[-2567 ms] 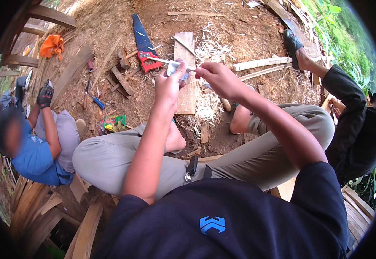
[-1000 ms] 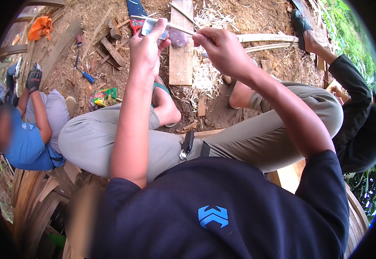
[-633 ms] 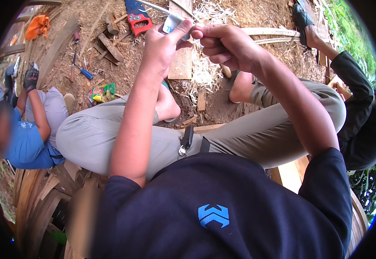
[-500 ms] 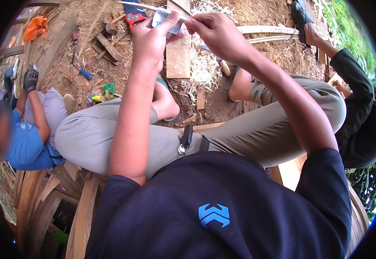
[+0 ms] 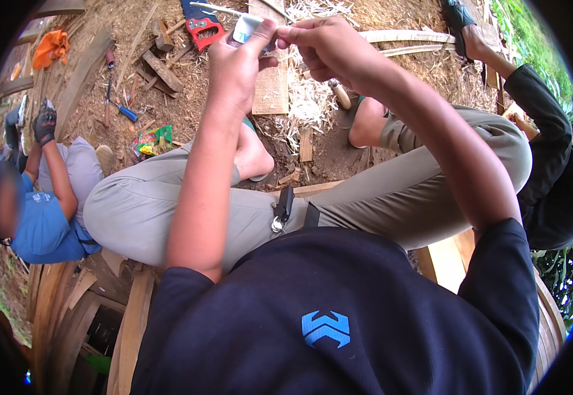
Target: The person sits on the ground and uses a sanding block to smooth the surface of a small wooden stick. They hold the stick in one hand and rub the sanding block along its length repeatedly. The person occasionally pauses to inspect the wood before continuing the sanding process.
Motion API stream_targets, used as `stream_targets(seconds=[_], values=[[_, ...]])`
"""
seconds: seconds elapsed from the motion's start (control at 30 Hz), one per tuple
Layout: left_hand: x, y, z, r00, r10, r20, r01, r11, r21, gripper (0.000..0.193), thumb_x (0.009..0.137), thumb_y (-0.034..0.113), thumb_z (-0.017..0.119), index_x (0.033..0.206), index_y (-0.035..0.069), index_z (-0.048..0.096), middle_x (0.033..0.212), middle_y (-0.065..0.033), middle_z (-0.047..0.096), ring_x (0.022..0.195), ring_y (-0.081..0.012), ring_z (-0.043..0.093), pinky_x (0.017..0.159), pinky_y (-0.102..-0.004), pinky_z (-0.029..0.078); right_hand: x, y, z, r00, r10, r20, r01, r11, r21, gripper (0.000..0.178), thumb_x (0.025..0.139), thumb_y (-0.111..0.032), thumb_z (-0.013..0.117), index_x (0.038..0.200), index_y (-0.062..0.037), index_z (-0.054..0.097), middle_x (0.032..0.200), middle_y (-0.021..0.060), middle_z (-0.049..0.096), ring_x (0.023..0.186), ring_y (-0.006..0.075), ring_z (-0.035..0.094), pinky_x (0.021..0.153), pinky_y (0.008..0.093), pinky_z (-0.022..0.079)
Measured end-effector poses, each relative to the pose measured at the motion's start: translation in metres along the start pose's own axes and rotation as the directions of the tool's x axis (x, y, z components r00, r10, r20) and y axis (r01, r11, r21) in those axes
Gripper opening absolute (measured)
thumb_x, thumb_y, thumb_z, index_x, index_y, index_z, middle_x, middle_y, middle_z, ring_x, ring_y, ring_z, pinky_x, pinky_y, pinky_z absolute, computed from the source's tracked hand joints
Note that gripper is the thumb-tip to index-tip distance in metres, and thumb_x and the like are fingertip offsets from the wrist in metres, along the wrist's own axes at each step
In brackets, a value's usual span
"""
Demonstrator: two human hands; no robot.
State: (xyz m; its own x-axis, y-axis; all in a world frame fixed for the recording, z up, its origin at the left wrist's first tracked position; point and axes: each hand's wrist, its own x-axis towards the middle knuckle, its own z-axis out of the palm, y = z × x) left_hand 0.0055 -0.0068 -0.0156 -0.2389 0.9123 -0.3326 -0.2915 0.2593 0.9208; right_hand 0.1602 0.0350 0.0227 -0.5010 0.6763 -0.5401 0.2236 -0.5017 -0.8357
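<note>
Both arms outstretched, left hand [image 5: 237, 62] and right hand [image 5: 326, 46] fingertip-close.

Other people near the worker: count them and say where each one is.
2. One person in a blue shirt sits at lower left; one in a dark sleeve is at right. Others may be hidden.

A small white and pale-blue packet [image 5: 245, 29] sits pinched between the fingertips of the left hand [image 5: 237, 62] and right hand [image 5: 326, 43], while a crumpled green, yellow and red wrapper [image 5: 149, 140] lies on the ground near the left knee.
</note>
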Motion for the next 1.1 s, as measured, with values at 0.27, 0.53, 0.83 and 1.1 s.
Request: stream_targets(seconds=[0.27,0.53,0.83,1.1], values=[[0.028,0.020,-0.035,0.987,0.011,-0.161,-0.016,1.000,-0.026,0.020,0.089,0.022,0.070,0.100,0.006,0.066,0.086,-0.0006,0.065,0.072,-0.0064,0.061,0.053,-0.0188,0.052,0.001,0.005,-0.008,0.979,0.061,0.193,-0.107,0.966,0.237,0.020,0.098,-0.015,0.049,0.098,0.0000,0.062,0.060,-0.0048,0.044,0.048,0.0040,0.035,0.042,0.0222,0.029],[0.001,-0.015,0.004,0.976,-0.178,-0.126,0.175,0.984,-0.031,0.021,0.087,0.024,0.073,0.096,0.007,0.065,0.080,-0.0007,0.064,0.069,-0.0072,0.060,0.051,-0.0198,0.052,0.012,0.042,0.002,0.718,-0.688,0.110,0.336,0.203,-0.920,0.019,0.079,-0.007,0.056,0.093,-0.0038,0.070,0.069,0.0180,0.066,0.066,0.0337,0.068,0.060,0.0451,0.053],[0.019,0.012,-0.027,0.997,-0.052,-0.051,0.053,0.998,0.015,0.019,0.089,0.024,0.070,0.098,0.007,0.067,0.087,0.0011,0.065,0.076,-0.0045,0.059,0.053,-0.0168,0.048,0.007,0.004,-0.013,0.966,0.091,0.242,-0.179,0.912,0.369,0.020,0.101,-0.021,0.049,0.097,-0.0028,0.054,0.058,-0.0105,0.024,0.045,0.0043,0.018,0.039,0.0245,0.021],[0.036,0.008,-0.040,0.990,-0.041,-0.138,0.036,0.998,-0.042,0.020,0.089,0.024,0.071,0.098,0.007,0.067,0.082,0.0001,0.063,0.070,-0.0058,0.058,0.051,-0.0163,0.050,0.012,0.025,0.002,0.794,-0.608,-0.032,0.479,0.656,-0.583,0.015,0.094,-0.016,0.057,0.099,-0.0028,0.062,0.052,0.0033,0.049,0.043,0.0197,0.049,0.044,0.0355,0.040]])
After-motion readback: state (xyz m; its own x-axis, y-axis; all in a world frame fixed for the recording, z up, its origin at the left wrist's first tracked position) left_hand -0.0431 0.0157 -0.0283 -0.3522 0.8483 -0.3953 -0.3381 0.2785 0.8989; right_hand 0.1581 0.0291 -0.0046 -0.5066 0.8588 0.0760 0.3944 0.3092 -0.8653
